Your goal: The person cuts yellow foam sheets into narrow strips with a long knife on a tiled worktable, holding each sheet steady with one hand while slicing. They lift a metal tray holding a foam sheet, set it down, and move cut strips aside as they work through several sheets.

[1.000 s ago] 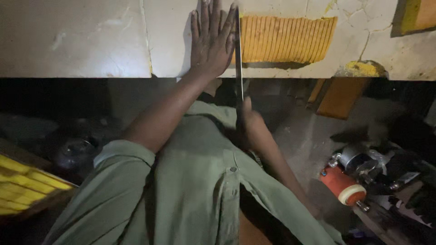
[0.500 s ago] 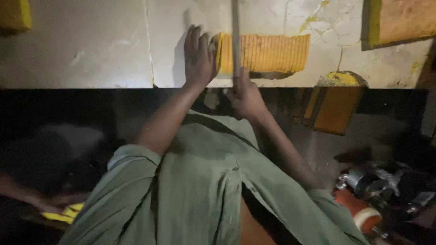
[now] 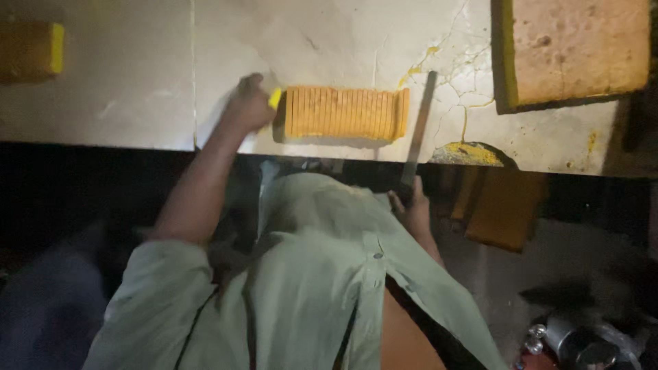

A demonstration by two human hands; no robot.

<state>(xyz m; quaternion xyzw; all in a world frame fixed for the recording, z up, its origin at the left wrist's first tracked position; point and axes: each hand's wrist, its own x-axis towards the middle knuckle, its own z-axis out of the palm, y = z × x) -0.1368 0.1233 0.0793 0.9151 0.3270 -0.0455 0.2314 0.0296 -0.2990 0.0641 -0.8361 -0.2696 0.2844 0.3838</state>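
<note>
The left hand has slid off the flat of the table and now closes on the end piece of the sliced yellow cake, pinching a thin slice away from the block. The right hand has drawn back to the table's edge, fingers wrapped round the handle of the long knife, whose blade lies on the pale table just right of the cake; cutting looks finished. An uncut brown slab sits at the upper right, a small yellow block far left. No packages, labels or signs show
</note>
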